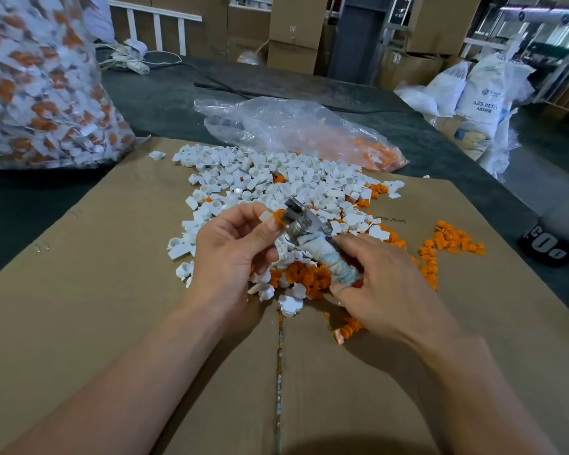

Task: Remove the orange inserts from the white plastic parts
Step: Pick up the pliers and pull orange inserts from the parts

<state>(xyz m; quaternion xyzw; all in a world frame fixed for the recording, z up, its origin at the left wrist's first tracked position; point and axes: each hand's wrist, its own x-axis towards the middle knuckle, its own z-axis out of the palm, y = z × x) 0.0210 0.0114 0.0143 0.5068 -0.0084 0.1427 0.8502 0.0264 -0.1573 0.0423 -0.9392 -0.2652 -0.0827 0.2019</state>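
Note:
My left hand (234, 247) pinches a white plastic part (265, 218) with an orange insert (279, 217) between thumb and fingers. My right hand (385, 284) grips a metal tool (304, 224) by its cloth-wrapped handle (329, 261). The tool's metal head touches the orange insert. Behind both hands lies a heap of white parts (270, 178). Loose orange inserts (309, 277) are piled under the tool, and more orange inserts (447, 244) lie to the right.
Flattened cardboard (112, 290) covers the dark table. A large clear bag of unprocessed parts (37, 87) stands at the far left. A flatter clear bag (293, 129) with orange pieces lies behind the heap. Boxes and white sacks (473, 96) stand beyond.

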